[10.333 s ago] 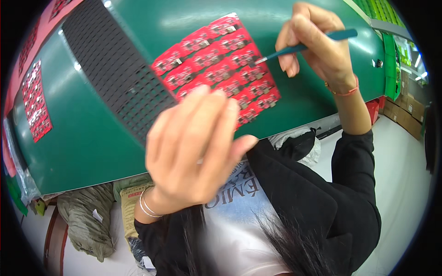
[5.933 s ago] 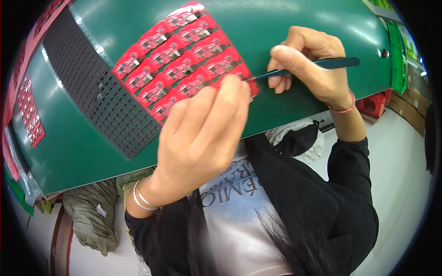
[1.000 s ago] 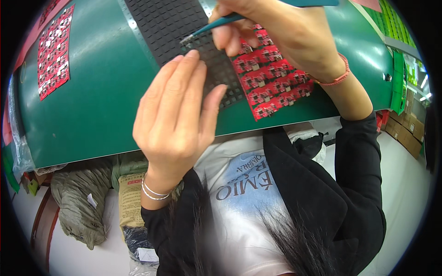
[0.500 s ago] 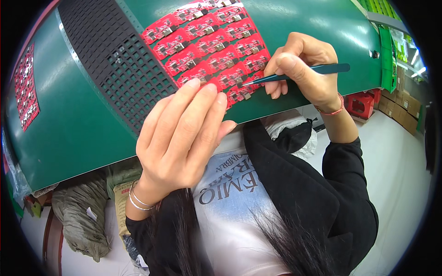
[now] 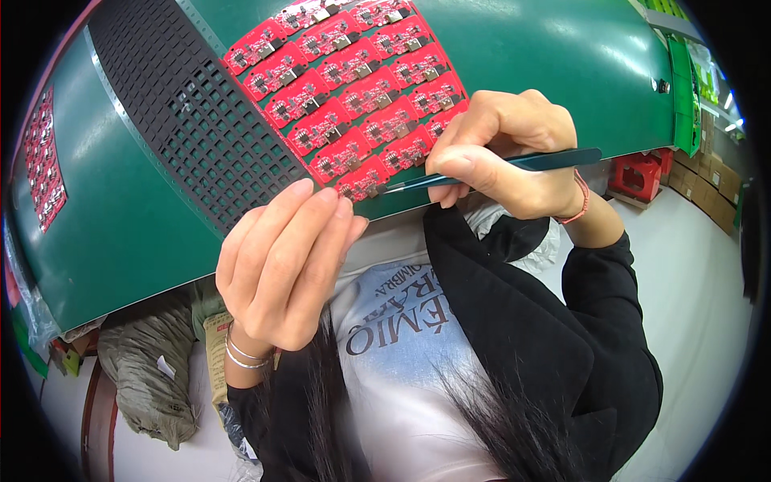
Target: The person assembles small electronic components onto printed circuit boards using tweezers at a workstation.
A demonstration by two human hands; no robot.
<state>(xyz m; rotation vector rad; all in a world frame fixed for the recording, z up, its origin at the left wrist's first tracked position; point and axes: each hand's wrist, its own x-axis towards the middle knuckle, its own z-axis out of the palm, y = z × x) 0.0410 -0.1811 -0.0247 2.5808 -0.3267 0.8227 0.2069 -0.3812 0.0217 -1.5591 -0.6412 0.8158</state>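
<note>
My right hand [image 5: 514, 157] pinches dark teal tweezers [image 5: 554, 160]. Their fine tip touches or hovers just over a dark component at the near edge of a sheet of red circuit boards [image 5: 368, 95]. Rows of these boards, each carrying small chips and a silvery connector, lie on the green tabletop. My left hand [image 5: 277, 269] is at the sheet's near left corner, its fingers curved and pressed together. The fingertips are beside the lowest board, and whatever lies between them and the thumb is hidden.
A black grid mat [image 5: 221, 132] with square openings lies left of the boards. Another red board sheet [image 5: 46, 161] lies at the far left. Green bins [image 5: 684, 96], a red crate [image 5: 637, 178] and cardboard boxes [image 5: 711, 189] stand at right. Grey sacking [image 5: 144, 365] is below the table.
My left hand has drawn back left and nearer, uncovering the near left boards. My right hand has brought the tweezers left and nearer to the lowest board.
</note>
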